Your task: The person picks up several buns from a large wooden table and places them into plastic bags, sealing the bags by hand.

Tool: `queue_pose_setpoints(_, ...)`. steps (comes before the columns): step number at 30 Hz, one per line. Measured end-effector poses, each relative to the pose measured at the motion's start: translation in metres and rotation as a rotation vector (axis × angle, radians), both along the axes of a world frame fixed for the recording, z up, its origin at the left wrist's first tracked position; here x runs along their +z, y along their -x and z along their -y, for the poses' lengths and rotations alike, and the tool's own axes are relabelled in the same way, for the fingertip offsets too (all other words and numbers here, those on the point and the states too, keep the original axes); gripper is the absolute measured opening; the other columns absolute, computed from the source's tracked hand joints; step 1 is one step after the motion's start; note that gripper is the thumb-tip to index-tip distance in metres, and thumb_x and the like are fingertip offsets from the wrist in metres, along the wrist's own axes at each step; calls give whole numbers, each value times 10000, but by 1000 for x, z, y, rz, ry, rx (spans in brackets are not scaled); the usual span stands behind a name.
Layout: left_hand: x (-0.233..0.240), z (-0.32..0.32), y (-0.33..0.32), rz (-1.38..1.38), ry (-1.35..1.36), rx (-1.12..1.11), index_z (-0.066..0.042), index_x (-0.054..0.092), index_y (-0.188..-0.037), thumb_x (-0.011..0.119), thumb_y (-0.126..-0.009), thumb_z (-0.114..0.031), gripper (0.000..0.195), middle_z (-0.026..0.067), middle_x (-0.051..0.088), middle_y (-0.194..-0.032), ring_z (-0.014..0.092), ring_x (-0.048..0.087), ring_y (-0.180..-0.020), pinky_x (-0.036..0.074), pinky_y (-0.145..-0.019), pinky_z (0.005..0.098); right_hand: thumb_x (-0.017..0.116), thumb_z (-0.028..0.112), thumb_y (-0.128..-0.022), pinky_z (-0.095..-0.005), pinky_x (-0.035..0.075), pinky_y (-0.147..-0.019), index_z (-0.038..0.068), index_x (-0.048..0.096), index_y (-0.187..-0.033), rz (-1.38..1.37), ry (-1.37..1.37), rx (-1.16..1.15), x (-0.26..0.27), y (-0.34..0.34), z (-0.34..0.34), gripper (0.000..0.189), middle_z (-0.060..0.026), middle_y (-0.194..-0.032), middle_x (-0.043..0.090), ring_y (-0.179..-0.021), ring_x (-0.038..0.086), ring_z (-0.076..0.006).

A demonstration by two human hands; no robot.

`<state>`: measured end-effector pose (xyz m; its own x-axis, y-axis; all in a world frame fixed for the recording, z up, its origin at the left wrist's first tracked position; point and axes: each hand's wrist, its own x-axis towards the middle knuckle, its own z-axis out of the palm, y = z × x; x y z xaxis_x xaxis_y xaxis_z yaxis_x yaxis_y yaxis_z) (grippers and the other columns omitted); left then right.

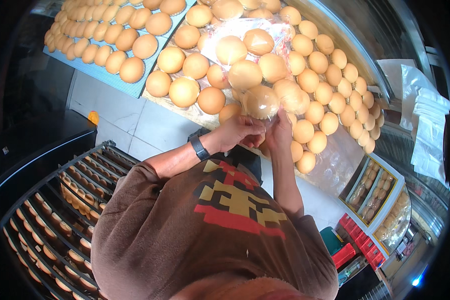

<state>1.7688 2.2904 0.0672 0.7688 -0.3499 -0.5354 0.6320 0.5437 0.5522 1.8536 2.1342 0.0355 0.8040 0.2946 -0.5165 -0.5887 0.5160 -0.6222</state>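
A clear plastic bag [270,120] with several round golden buns [260,102] in it lies over the table's near part. Its gathered end is between my two hands. My left hand [242,132], with a dark band on the wrist, pinches the gathered plastic with bent fingers. Close beside it, my right hand [279,129] grips the same end from the right. Red print and strong glare cover the bag's far part. Loose buns [184,92] surround it on the wooden table [202,120]. The fingertips partly hide the bag's end.
Rows of buns cover a blue ribbed tray [97,67] at the left. A rack [56,180] of bun-filled trays stands lower left. On the right are hanging plastic bags [429,131], a display case [393,187] and red crates [360,234].
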Motion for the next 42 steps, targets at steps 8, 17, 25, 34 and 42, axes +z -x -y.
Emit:
queue_pose_setpoints(8, -12, -123, -42, 203, -417, 233, -56, 698, -970, 668, -1015, -315, 264, -9, 677, -799, 78, 636, -687, 499, -624, 203, 624, 161, -1018, -286, 472, -728, 70, 591, -904, 293, 183, 17, 43, -27, 53, 150, 16, -861, 581, -786, 548, -93)
queue_pose_setpoints(17, -81, -203, -215, -72, -344, 515, 28, 614, -1053, 660, -1010, -348, 381, 133, 680, -909, 147, 681, -696, 587, -569, 228, 672, 222, -1004, -225, 409, -568, 99, 553, -843, 402, 568, -106, 161, 7, 166, 235, 21, -741, 495, -651, 466, -71)
queue_pose_setpoints(25, -102, -195, -217, 55, -112, 522, -39, 629, -904, 578, -1063, -222, 248, 68, 667, -718, 129, 663, -595, 552, -478, 194, 677, 218, -1010, -223, 443, -638, 112, 597, -936, 305, 586, -312, 166, 39, 180, 151, 66, -759, 473, -679, 473, -44)
queue_pose_setpoints(34, 5, -196, -239, 378, 129, 546, -57, 667, -886, 654, -987, -203, 178, 111, 711, -806, 181, 674, -712, 580, -624, 261, 651, 224, -1015, -229, 450, -649, 66, 628, -983, 251, 629, -512, 160, 40, 207, 163, 52, -794, 527, -712, 503, -51)
queue_pose_setpoints(42, 124, -154, -215, 661, -239, 321, -43, 691, -990, 627, -1021, -204, 176, 93, 722, -982, 252, 660, -1095, 489, -1035, 415, 614, 160, -1012, -268, 380, -634, 75, 582, -772, 269, 628, -685, 178, 114, 289, 257, 38, -755, 501, -699, 447, -76)
